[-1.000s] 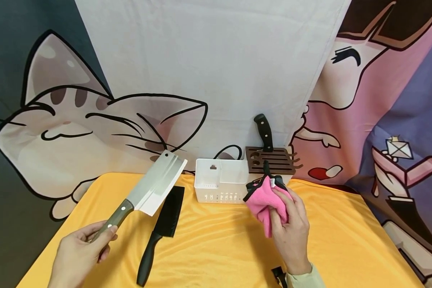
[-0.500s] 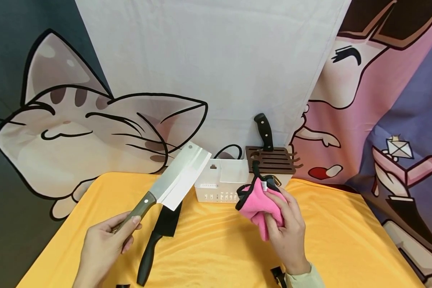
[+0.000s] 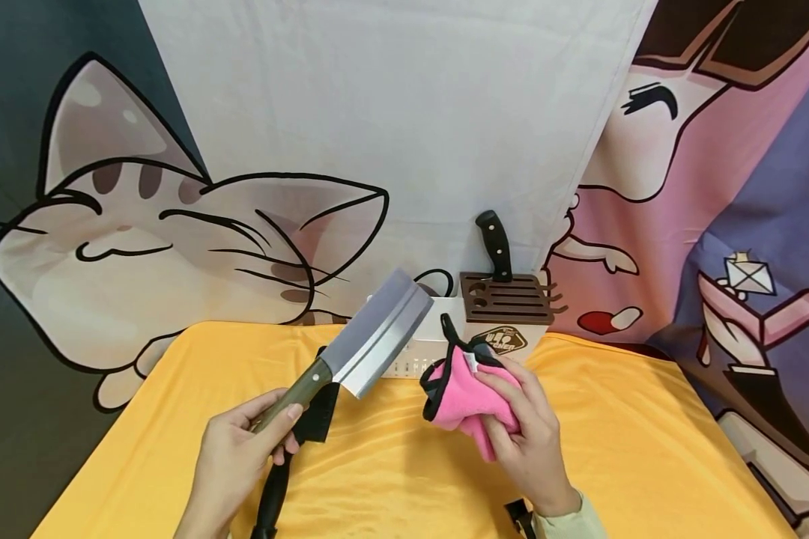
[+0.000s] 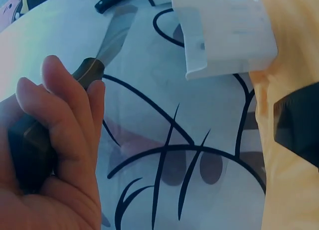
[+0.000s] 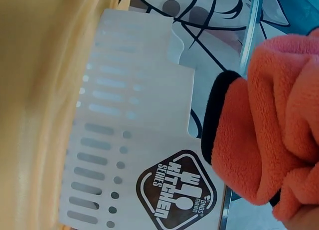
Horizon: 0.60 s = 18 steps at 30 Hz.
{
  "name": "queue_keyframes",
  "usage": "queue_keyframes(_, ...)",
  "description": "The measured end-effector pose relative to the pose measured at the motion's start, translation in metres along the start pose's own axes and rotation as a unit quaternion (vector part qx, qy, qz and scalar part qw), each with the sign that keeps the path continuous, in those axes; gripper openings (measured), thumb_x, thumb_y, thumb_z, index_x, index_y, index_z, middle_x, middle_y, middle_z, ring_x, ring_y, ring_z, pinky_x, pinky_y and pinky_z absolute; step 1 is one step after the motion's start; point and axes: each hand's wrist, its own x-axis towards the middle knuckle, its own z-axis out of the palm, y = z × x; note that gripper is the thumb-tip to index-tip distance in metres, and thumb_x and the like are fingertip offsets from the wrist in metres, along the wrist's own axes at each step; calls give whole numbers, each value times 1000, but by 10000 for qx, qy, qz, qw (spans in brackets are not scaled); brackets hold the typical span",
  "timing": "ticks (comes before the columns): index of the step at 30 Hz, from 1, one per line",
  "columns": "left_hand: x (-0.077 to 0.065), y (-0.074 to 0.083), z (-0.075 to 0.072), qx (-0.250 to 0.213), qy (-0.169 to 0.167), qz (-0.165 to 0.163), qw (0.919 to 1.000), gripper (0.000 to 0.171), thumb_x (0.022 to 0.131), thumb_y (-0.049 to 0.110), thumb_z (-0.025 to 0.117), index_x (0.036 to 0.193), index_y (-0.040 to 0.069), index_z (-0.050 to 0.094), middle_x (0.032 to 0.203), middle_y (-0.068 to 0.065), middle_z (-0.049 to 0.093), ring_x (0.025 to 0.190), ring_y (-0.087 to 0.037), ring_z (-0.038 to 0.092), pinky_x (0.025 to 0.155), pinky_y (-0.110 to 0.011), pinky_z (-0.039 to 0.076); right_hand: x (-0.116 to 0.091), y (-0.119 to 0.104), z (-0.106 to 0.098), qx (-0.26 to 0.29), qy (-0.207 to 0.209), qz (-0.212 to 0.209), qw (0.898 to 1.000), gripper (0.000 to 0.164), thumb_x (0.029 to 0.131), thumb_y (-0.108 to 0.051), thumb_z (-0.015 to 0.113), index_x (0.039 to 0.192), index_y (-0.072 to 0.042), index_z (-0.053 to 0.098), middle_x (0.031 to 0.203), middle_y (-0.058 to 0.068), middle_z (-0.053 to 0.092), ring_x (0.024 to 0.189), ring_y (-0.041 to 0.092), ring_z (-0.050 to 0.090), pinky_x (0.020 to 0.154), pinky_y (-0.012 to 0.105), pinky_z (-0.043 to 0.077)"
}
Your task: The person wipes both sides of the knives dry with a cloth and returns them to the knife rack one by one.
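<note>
My left hand point(image 3: 232, 453) grips a cleaver point(image 3: 380, 333) by its olive-brown handle. The broad silver blade tilts up and to the right, above the table. In the left wrist view, curled fingers wrap the handle, and the blade points away. My right hand point(image 3: 529, 445) pinches a bunched pink cloth point(image 3: 468, 397) with black edging and a black hanging loop. Cloth and blade are close together but apart. Behind the left hand lies a black knife point(image 3: 318, 419) on the yellow cloth, partly covered by the hand and cleaver.
At the back stands a white perforated holder point(image 5: 149, 100) with a brown slotted top point(image 3: 512, 303). A black-handled knife point(image 3: 494, 247) stands in it. A small black object point(image 3: 519, 516) lies by the right sleeve. Yellow cloth point(image 3: 620, 434) covers the table; printed curtains hang behind.
My left hand has carried the cleaver to the right, so its blade now overlaps the white holder. The right hand has brought the pink cloth left and slightly down.
</note>
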Motion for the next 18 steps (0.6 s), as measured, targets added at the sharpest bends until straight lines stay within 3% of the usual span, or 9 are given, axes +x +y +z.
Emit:
queue_keyframes(5, -2, 1, 8, -114, -158, -33, 9998, 39, 91, 22, 77, 121, -1, 68, 68, -14, 67, 54, -20, 62, 52, -29, 53, 1, -3, 3, 86, -277, -316, 9991, 30, 87, -4, 62, 116, -1, 71, 125, 25, 60, 120, 31, 55, 108, 26, 39)
queue_keyframes(8, -5, 3, 12, -289, -260, 43, 9992, 36, 91, 16, 76, 120, -3, 68, 69, -15, 69, 56, -22, 66, 54, -30, 55, 0, -5, 5, 177, -410, -502, 9977, 32, 86, -4, 63, 117, -2, 71, 127, 24, 60, 121, 34, 54, 109, 28, 38)
queue_keyframes(18, -7, 2, 14, -302, -356, 297, 9985, 33, 90, 13, 77, 118, -3, 69, 72, -15, 72, 63, -25, 70, 61, -32, 58, 7, -22, 11, 324, -609, -1077, 9918, 27, 93, -15, 65, 117, -4, 71, 124, 22, 61, 112, 34, 56, 107, 30, 37)
